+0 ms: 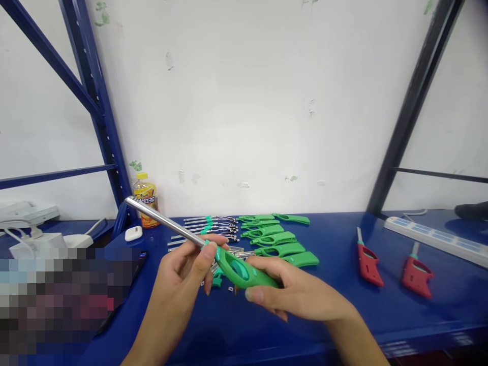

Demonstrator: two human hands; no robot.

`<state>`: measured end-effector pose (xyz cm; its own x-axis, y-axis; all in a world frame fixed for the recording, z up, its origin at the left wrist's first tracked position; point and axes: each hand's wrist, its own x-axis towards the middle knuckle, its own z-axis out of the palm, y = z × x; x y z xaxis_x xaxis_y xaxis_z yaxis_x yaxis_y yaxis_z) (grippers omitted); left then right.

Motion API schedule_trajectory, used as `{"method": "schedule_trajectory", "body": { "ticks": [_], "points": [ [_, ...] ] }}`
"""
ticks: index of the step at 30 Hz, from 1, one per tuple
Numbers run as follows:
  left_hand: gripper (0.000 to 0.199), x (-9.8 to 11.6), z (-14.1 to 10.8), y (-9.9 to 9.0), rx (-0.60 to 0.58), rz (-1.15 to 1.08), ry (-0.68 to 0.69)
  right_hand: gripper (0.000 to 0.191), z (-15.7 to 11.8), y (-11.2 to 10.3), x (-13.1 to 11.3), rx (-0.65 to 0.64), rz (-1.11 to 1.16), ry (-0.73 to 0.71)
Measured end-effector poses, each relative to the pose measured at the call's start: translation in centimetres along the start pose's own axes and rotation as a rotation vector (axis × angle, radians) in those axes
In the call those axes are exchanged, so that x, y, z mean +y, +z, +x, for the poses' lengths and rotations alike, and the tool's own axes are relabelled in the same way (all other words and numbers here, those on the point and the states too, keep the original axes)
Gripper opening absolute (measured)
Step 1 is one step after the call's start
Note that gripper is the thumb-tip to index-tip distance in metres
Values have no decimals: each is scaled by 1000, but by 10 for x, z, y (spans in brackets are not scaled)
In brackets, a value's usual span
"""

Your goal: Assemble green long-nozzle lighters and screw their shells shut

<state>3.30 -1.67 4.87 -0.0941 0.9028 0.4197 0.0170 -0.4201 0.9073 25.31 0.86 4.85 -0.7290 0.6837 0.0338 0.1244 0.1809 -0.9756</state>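
Our left hand (186, 269) pinched the middle of a green long-nosed lighter (257, 277) while our right hand (292, 290) gripped its rear above the blue tabletop (335, 246), seemingly fitting its parts, which called for steady alignment next.

Scuffed white wall (247, 112) — blue metal frame (90, 61) left, dark post (412, 112) right — blue tabletop (331, 239) below.
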Motion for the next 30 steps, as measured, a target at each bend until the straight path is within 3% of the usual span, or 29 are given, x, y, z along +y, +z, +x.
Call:
{"method": "schedule_trajectory", "body": {
  "ticks": [7,19,23,30],
  "points": [
    [45,-3,1,-4,-25,62,10,36,-1,-1,-4,12,-23,-2],
    [42,4,0,1,60,135,53,27,0,1,-4,50,-51,64],
    [42,2,-2,1,57,131,53,35,0,1,-1,54,-58,44],
    [46,-1,-2,5,50,97,6,37,-2,9,-10,229,-238,7]
  ]
}}
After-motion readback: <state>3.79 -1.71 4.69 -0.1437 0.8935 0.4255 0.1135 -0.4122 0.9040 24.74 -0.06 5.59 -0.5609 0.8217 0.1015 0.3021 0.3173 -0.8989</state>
